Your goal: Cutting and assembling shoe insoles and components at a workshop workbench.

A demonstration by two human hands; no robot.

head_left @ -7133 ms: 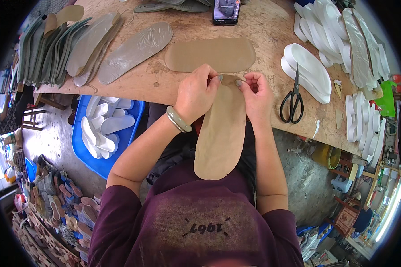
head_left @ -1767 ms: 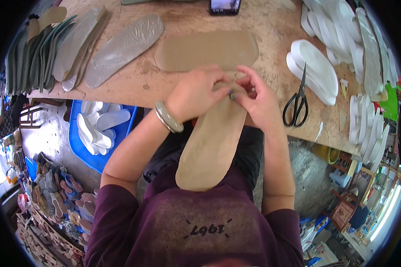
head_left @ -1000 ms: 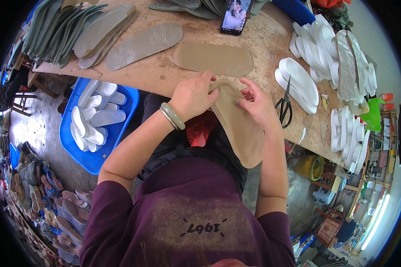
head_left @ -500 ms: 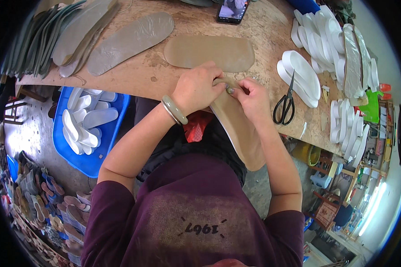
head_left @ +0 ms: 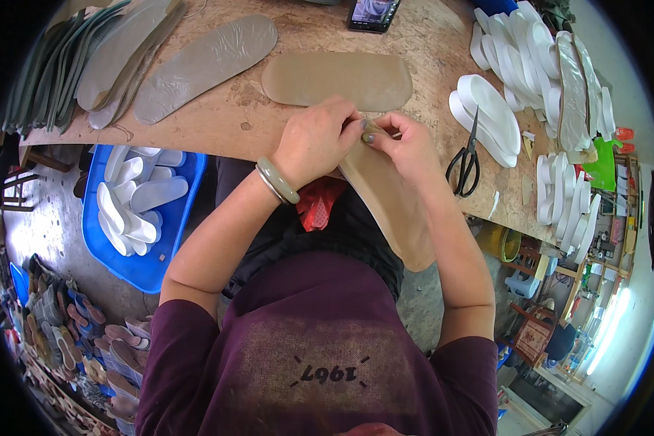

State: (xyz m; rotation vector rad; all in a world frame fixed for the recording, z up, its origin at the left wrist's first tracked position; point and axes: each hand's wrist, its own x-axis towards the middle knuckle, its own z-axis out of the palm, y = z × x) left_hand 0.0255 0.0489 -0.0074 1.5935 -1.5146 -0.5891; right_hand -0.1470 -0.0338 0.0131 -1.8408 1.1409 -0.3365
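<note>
A tan, insole-shaped sole piece [head_left: 389, 200] slants from the table edge down toward my right forearm, with a pale rim along its left side. Both hands pinch its far end. My left hand [head_left: 318, 138], a bangle on its wrist, grips the end from the left with thumb and fingers. Close beside it, my right hand [head_left: 407, 147] presses thumb against fingers on the same end, hiding part of it. Just beyond my hands a tan insole piece [head_left: 338, 81] lies flat. Black-handled scissors [head_left: 463, 168] rest right of my right hand.
Grey sole pieces [head_left: 207, 69] and a dark stack [head_left: 58, 69] lie at the table's left. White soles [head_left: 487, 120] fill its right side. A phone [head_left: 373, 14] lies at the far edge. Below left stands a blue basket [head_left: 142, 272] of white soles.
My fingertips have shifted slightly along the far end of the sole piece, still pinching it. The whole view has moved a little, and the piece's near end appears slightly higher.
</note>
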